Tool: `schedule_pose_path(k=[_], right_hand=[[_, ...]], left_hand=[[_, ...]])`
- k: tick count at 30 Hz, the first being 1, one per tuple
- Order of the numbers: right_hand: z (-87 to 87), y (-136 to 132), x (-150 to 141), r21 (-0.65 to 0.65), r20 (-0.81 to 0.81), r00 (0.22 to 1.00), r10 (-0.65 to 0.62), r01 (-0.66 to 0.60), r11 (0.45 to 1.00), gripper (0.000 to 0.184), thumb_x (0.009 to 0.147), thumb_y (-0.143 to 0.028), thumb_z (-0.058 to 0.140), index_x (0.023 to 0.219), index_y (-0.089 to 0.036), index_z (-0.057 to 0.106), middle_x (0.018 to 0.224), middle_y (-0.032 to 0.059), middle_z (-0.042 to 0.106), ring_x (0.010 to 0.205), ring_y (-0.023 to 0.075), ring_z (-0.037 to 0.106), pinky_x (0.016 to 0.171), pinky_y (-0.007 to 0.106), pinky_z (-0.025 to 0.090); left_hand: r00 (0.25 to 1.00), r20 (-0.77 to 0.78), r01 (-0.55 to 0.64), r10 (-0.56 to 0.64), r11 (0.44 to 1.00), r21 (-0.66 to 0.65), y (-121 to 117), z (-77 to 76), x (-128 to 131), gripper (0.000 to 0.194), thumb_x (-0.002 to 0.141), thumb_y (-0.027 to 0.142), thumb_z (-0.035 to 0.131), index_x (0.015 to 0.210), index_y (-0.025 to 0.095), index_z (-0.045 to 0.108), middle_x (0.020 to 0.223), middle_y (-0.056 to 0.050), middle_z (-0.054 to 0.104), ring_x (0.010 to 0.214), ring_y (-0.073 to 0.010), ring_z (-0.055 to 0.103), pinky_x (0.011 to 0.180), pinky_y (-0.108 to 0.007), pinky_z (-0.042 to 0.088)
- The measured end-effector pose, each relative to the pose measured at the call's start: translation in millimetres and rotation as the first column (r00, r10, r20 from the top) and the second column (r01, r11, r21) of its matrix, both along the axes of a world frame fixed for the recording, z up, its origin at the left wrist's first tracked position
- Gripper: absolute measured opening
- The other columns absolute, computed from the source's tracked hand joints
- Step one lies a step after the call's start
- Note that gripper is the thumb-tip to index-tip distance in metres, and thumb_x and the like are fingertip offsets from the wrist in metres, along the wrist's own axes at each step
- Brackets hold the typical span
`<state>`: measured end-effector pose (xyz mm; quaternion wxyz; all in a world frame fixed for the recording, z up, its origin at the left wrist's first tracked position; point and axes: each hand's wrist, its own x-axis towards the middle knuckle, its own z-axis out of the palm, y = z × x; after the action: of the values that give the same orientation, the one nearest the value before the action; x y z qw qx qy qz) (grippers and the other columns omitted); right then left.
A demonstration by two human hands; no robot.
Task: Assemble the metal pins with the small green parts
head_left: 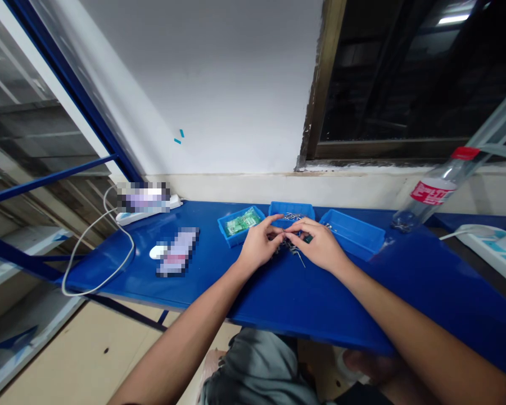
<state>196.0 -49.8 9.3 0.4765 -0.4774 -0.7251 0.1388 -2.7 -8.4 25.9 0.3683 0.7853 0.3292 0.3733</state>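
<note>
My left hand [259,241] and my right hand [318,243] meet over the blue table [278,292], fingers pinched together on a small dark part [290,245] with thin metal pins sticking out below it. The part is too small to name. Just behind my hands stand three small blue trays: the left tray [226,232] holds green circuit boards [241,221], the middle tray [292,209] holds small metal parts, and the right tray [354,232] shows little inside.
A clear plastic bottle [434,194] with a red label and cap leans at the right. A white power strip [149,212] with a cable lies at the left, a white device [495,247] at the far right. Wall and window sill close behind.
</note>
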Motion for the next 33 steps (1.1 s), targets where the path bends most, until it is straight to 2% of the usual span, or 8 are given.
schedule_pose_path(k=[3,7,11,14,20,25,29,33], right_hand=[[0.6,0.5,0.9,-0.047,-0.029,0.999,0.015,-0.017,0.999,0.018,0.097,-0.038,0.067,0.095,-0.025,0.078,0.101,0.0067,0.075,0.085,0.0225,0.071,0.075,0.037,0.059],[0.2,1.5,1.3,-0.087,-0.058,0.998,0.009,-0.014,0.996,0.016,0.095,-0.035,0.067,0.087,-0.023,0.075,0.092,0.0050,0.074,0.082,0.0212,0.070,0.074,0.035,0.058],[0.9,1.0,2.4,-0.113,-0.100,0.995,-0.028,0.017,0.993,0.016,0.096,-0.032,0.063,0.086,-0.023,0.072,0.091,0.0040,0.072,0.082,0.0210,0.069,0.072,0.033,0.056],[3.5,-0.5,2.4,-0.090,-0.054,0.999,-0.002,-0.002,0.996,0.020,0.099,-0.033,0.059,0.089,-0.023,0.073,0.092,0.0043,0.072,0.085,0.0216,0.069,0.074,0.033,0.055],[2.0,0.2,-0.9,-0.077,-0.064,0.993,0.102,-0.107,0.991,0.020,0.100,-0.036,0.061,0.093,-0.024,0.076,0.105,0.0070,0.075,0.096,0.0239,0.071,0.082,0.037,0.057],[-5.9,4.8,1.0,-0.082,-0.176,0.981,0.075,-0.090,0.993,0.021,0.098,-0.041,0.065,0.096,-0.024,0.077,0.104,0.0084,0.075,0.098,0.0251,0.072,0.085,0.039,0.060],[-6.4,4.9,1.5,-0.107,-0.210,0.975,0.071,-0.095,0.990,0.021,0.094,-0.043,0.069,0.095,-0.024,0.078,0.104,0.0081,0.076,0.096,0.0249,0.073,0.083,0.039,0.061],[-5.9,3.0,-0.5,-0.213,-0.228,0.973,0.026,-0.075,0.974,0.022,0.090,-0.040,0.074,0.104,-0.023,0.078,0.105,0.0069,0.078,0.083,0.0218,0.075,0.074,0.035,0.062]], left_hand=[[1.000,-0.027,-0.010,0.011,0.999,0.049,0.4,-2.0,0.0,0.058,0.089,0.019,0.070,0.146,0.021,0.057,0.095,-0.002,0.082,0.083,-0.0193,0.078,0.080,-0.029,0.060],[0.999,-0.042,0.007,-0.003,0.996,0.089,-1.6,0.3,0.6,0.055,0.087,0.017,0.072,0.141,0.021,0.061,0.092,-0.001,0.080,0.081,-0.0176,0.076,0.077,-0.027,0.058],[0.999,0.023,-0.025,0.023,0.995,0.094,-2.1,5.2,1.0,0.047,0.090,0.020,0.073,0.136,0.021,0.065,0.098,-0.004,0.081,0.087,-0.0188,0.076,0.081,-0.030,0.059],[0.990,0.142,-0.033,0.025,0.998,0.051,1.2,3.8,1.4,0.044,0.093,0.025,0.073,0.136,0.019,0.065,0.104,-0.007,0.080,0.095,-0.0203,0.076,0.088,-0.033,0.059],[0.946,0.323,0.060,-0.022,0.992,-0.107,8.1,-4.9,2.2,0.067,0.090,0.031,0.079,0.149,0.017,0.051,0.112,-0.012,0.080,0.101,-0.0217,0.077,0.094,-0.036,0.060],[0.963,0.268,0.063,-0.019,0.986,-0.154,6.1,-1.7,0.9,0.064,0.089,0.036,0.081,0.146,0.019,0.058,0.111,-0.011,0.082,0.100,-0.0230,0.077,0.093,-0.038,0.060],[0.969,0.244,0.053,-0.024,0.992,-0.113,4.2,1.9,0.7,0.059,0.089,0.035,0.081,0.142,0.019,0.061,0.106,-0.010,0.082,0.092,-0.0210,0.075,0.087,-0.036,0.060],[0.963,0.271,0.015,0.001,0.998,-0.057,5.6,0.4,2.3,0.051,0.088,0.032,0.081,0.133,0.016,0.063,0.099,-0.008,0.077,0.084,-0.0166,0.071,0.079,-0.029,0.057]])
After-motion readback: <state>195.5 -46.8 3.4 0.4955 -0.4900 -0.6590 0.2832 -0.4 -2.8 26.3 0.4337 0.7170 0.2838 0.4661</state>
